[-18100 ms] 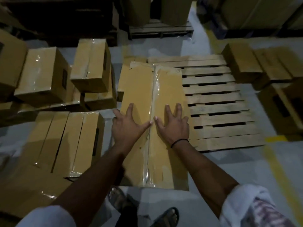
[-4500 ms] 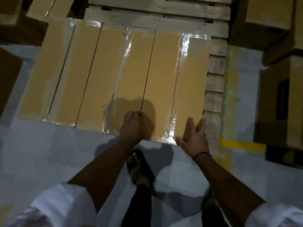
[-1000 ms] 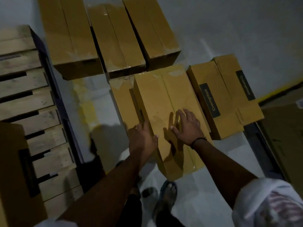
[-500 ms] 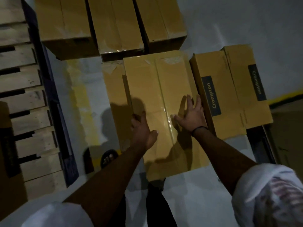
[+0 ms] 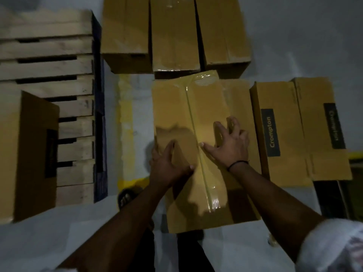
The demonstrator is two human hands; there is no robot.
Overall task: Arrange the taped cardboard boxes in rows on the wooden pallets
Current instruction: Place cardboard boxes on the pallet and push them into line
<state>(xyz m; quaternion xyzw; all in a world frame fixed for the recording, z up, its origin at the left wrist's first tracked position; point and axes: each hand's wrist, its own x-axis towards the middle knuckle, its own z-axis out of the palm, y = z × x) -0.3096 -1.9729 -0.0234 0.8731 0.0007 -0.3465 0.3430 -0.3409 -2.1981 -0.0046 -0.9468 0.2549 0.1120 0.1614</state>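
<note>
A long cardboard box [image 5: 196, 107] with clear tape down its seam lies lengthwise in front of me among loose boxes on the floor. My left hand [image 5: 169, 167] grips its left edge, fingers curled over the side. Across the seam, my right hand [image 5: 229, 146] holds the top near the right edge, thumb stretched toward the tape and fingertips bent down. The wooden pallet [image 5: 45, 65] lies to the left, with one box [image 5: 25, 154] standing on its near end.
Three boxes [image 5: 172, 32] lie side by side just beyond the held box. Two boxes labelled Crompton [image 5: 279, 134] sit close on its right. A yellow floor line [image 5: 125, 114] runs between pallet and boxes. My sandalled foot [image 5: 127, 195] is beside the box.
After pressing a box into the pallet row, I turned to the floor boxes. In the last second my left hand slid onto the box's left edge and the box came closer.
</note>
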